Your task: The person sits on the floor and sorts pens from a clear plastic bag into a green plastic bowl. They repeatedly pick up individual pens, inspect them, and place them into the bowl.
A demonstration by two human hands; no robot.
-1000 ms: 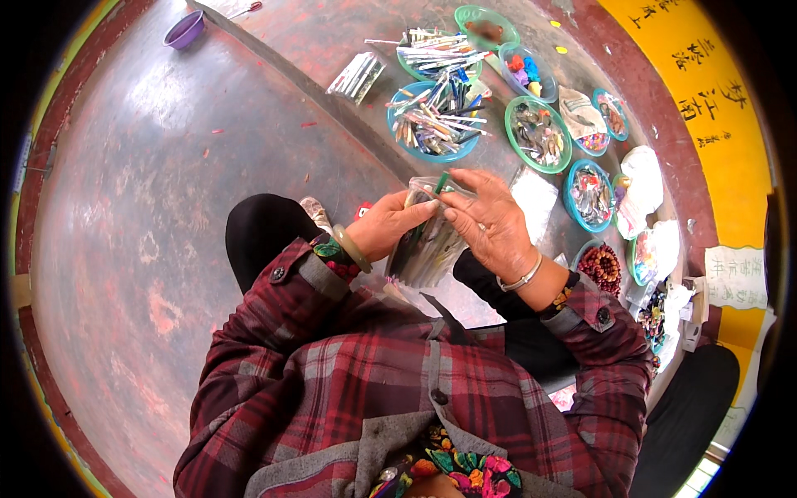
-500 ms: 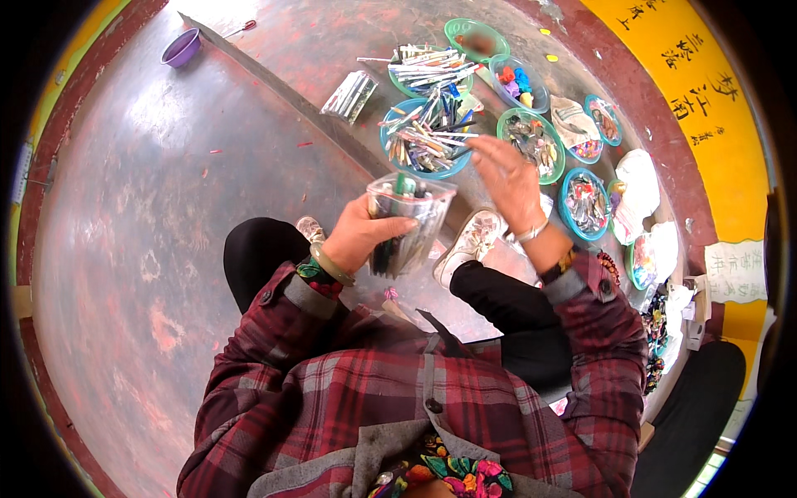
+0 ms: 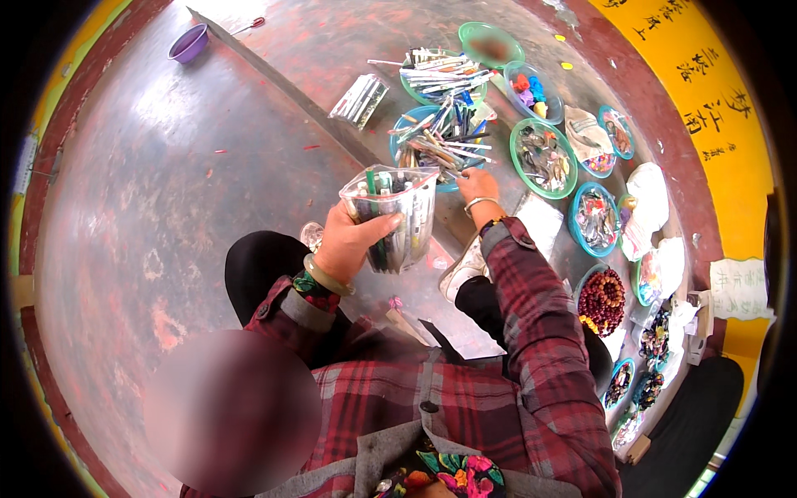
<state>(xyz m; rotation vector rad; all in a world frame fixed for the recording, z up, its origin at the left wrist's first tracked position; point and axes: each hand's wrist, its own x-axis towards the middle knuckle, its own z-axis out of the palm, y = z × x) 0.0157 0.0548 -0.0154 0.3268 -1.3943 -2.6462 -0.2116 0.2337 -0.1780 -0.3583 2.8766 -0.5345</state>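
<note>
My left hand [image 3: 350, 241] grips a clear zip bag [image 3: 422, 228] by its side, thumb across the front. Several pens [image 3: 383, 184] stand upright inside it, one with a green barrel. Just right of the bag's mouth, my right hand [image 3: 479, 186] is closed, its fingertips pinching the end of a pen [image 3: 453, 173] at the near rim of a blue basin [image 3: 398, 137]. That basin is heaped with loose pens and markers [image 3: 436, 148]. Beyond it, a green basin [image 3: 481, 93] holds more pens, mostly white. A filled clear pack of pens [image 3: 359, 100] lies on the floor to the left.
On the right stand several basins: one with flat silvery pieces [image 3: 544, 158], a blue one with small packets [image 3: 594, 217], and one with dark red beads [image 3: 602, 300]. White cloth bags [image 3: 647, 199] lie by the wall. A purple bowl [image 3: 188, 46] and red-handled scissors [image 3: 256, 22] sit far left.
My right hand has come down and inward from above the basins to the blue basin's near rim, its fingers closing. The bag in my left hand has shifted slightly left.
</note>
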